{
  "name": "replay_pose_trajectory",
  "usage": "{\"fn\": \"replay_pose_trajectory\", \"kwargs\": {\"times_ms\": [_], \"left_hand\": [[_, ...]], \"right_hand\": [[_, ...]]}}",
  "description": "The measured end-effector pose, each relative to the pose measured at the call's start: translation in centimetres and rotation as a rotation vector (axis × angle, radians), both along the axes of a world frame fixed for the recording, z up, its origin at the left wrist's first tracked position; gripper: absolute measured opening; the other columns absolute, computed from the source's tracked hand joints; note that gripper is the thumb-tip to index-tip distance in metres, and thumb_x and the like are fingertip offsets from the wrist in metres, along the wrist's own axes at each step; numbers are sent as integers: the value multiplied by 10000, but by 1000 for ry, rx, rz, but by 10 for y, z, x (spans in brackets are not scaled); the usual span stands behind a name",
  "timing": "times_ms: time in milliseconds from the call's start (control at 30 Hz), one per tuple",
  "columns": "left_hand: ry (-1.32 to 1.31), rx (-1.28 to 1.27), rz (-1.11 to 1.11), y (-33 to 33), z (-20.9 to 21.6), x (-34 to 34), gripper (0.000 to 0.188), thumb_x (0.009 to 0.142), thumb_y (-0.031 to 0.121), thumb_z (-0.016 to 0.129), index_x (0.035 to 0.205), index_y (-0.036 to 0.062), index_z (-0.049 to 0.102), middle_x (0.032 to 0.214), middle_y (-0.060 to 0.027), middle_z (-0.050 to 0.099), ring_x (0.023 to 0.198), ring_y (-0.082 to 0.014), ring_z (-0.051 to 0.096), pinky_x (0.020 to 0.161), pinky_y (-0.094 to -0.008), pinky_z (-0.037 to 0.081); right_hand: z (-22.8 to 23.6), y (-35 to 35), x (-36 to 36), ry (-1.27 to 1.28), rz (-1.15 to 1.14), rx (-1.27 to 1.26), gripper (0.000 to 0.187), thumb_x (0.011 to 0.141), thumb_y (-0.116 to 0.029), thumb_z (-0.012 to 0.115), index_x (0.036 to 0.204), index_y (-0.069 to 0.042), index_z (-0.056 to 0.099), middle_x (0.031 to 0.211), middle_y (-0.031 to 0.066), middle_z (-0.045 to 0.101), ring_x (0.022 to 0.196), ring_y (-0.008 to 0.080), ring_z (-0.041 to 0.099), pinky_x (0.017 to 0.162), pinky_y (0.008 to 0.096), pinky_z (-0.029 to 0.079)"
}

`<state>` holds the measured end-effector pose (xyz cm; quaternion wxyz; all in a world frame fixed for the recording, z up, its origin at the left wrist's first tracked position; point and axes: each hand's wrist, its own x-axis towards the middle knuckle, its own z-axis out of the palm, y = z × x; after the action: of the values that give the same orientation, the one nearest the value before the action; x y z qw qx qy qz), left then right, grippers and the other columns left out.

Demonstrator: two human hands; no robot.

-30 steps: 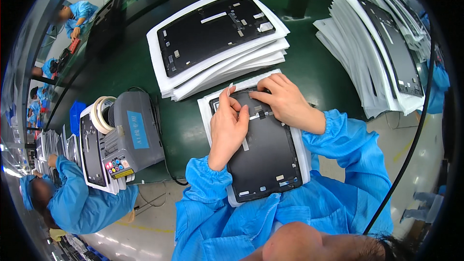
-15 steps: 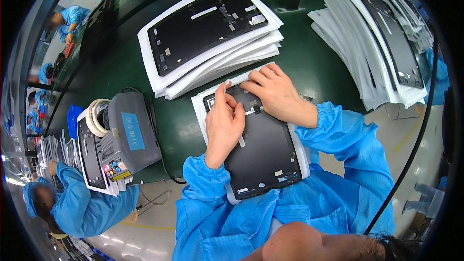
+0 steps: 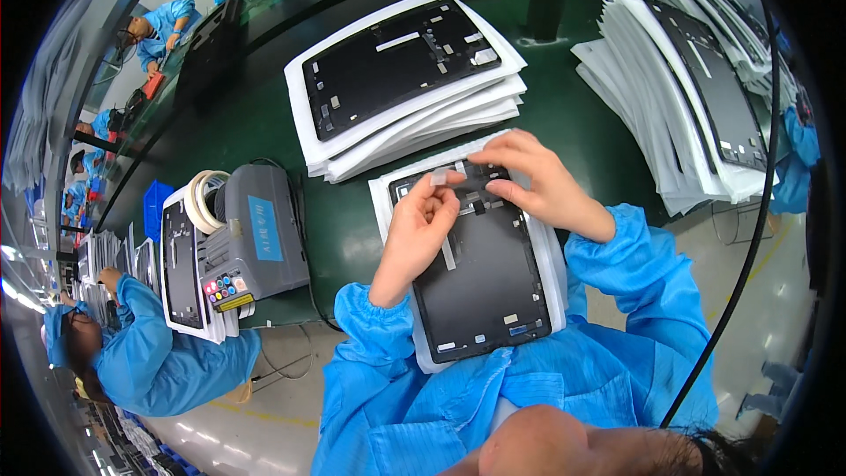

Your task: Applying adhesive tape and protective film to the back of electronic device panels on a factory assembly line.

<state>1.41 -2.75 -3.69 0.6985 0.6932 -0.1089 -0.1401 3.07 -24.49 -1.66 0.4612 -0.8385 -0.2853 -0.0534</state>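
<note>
A thin black tablet-like panel [image 3: 480, 278] lies on a white foam sheet [image 3: 381, 211] at the table's near edge, close to my body. Small pale pads, tape strips and a dark connector dot its surface. Above the panel's upper left part, my left hand [image 3: 414, 234] is curled, with a small translucent piece, like film or tape, [image 3: 439, 177] at its index fingertip. My right hand [image 3: 542, 183] hovers over the panel's upper right corner, thumb and fingers apart, with nothing visible between them. Whether its thumb touches the panel I cannot tell.
Beyond stands a stack of foam sheets [image 3: 330, 167] topped by another black panel [image 3: 388, 70]. A larger leaning stack [image 3: 617, 106] is at right. To the left are a grey tape dispenser [image 3: 260, 256], tape rolls [image 3: 201, 203] and a blue bin [image 3: 157, 209]. A co-worker [image 3: 167, 344] sits at left.
My hands have drawn apart from each other over the panel. The right thumb and fingers have spread, and the translucent piece now shows at my left fingertip. The whole view has shifted slightly.
</note>
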Motion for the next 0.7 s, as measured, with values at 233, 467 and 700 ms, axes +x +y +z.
{"fn": "replay_pose_trajectory", "kwargs": {"times_ms": [233,467,700], "left_hand": [[189,11,-168,-5,16,-13,241,933,115,591,1149,8,603,852,38,555,698,-37,493,610,-185,405],[-216,219,338,-17,19,-27,296,887,44,639,1173,-25,606,873,-30,553,697,-83,533,598,-228,440],[-420,366,365,-31,32,-33,243,878,4,626,1116,-32,649,870,-79,559,666,-127,549,606,-257,459]], "right_hand": [[8,22,-6,69,23,260,50,766,-52,721,805,-23,711,805,63,669,815,193,616,782,314,463],[8,24,-9,109,-252,280,67,789,-46,692,837,-2,707,805,88,692,807,194,631,766,304,468],[3,29,-13,19,-188,208,95,782,-28,697,875,-13,711,849,94,699,825,218,633,787,323,466]]}}
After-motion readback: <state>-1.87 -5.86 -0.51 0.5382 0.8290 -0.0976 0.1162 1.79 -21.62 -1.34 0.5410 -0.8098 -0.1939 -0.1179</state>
